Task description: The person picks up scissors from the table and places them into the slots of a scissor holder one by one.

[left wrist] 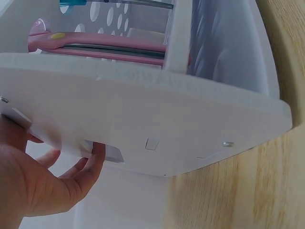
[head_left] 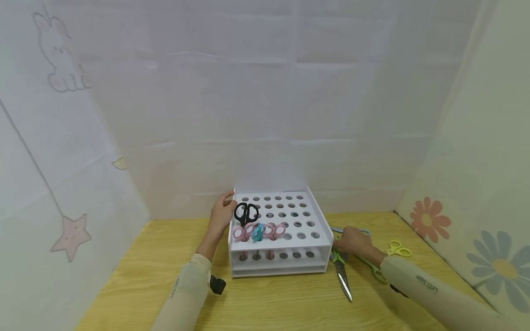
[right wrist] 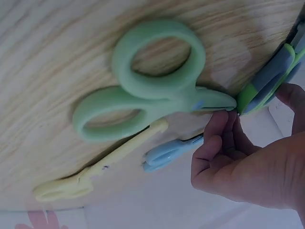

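Note:
A white rack (head_left: 273,246) with rows of round holes stands on the table. Black-handled scissors (head_left: 246,214), two pink pairs (head_left: 274,231) and a teal pair (head_left: 257,232) stand in its left part. My left hand (head_left: 222,214) grips the rack's left side panel, with fingertips at a slot (left wrist: 113,153) in the left wrist view. On the rack's right, my right hand (head_left: 355,242) pinches the handle of green-and-grey scissors (right wrist: 267,78), whose blades (head_left: 342,280) point towards me. Mint green scissors (right wrist: 159,86) lie by its fingertips; the right hand partly covers them in the head view.
Yellow scissors (head_left: 398,249) and blue-handled scissors (head_left: 364,231) lie on the table right of the rack. Pale walls enclose the wooden table (head_left: 265,303) at the back and on both sides, with a flower-printed sheet (head_left: 503,269) on the right.

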Motion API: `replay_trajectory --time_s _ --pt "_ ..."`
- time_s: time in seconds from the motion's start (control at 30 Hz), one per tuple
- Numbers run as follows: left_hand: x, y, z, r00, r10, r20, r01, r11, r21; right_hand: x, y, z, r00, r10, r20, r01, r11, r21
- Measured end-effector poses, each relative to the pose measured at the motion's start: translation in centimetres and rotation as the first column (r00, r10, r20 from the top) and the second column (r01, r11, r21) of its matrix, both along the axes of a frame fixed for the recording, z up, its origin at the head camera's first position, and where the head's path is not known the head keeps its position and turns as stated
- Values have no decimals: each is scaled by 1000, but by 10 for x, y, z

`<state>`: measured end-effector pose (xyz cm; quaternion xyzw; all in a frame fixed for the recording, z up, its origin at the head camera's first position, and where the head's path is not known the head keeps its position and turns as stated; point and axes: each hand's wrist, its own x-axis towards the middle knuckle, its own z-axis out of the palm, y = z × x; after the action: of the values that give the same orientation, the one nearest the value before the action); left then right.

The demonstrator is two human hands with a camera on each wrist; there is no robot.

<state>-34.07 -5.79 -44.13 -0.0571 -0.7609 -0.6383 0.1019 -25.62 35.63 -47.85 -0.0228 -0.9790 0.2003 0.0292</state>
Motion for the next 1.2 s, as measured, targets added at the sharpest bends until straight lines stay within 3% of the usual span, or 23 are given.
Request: replay_trajectory --time_s 0.27,0.47,0.63,0.7,0.93,1.1,1.2 --pt "-2 5 -3 1000 -14 14 14 1000 9 -5 11 -6 998 -62 16 63 984 -164" --pt "-2 6 -3 1000 -19 11 19 1000 18 -8 21 -7 995 -97 -29 83 943 -324" --pt "-2 7 -2 1000 -19 11 18 1000 20 -5 24 1 993 -115 -8 101 901 -422" --pt "-2 7 -3 1000 -25 12 24 999 23 -2 25 3 994 -111 13 102 859 -502" --pt "-5 7 -4 999 -37 39 35 999 39 7 29 6 998 -26 64 65 665 -744" --pt "-8 4 -5 999 -44 32 43 998 34 16 32 13 999 21 25 8 591 -807" --pt "-8 1 -6 999 -38 37 38 999 17 22 32 19 998 59 -2 -35 569 -822"
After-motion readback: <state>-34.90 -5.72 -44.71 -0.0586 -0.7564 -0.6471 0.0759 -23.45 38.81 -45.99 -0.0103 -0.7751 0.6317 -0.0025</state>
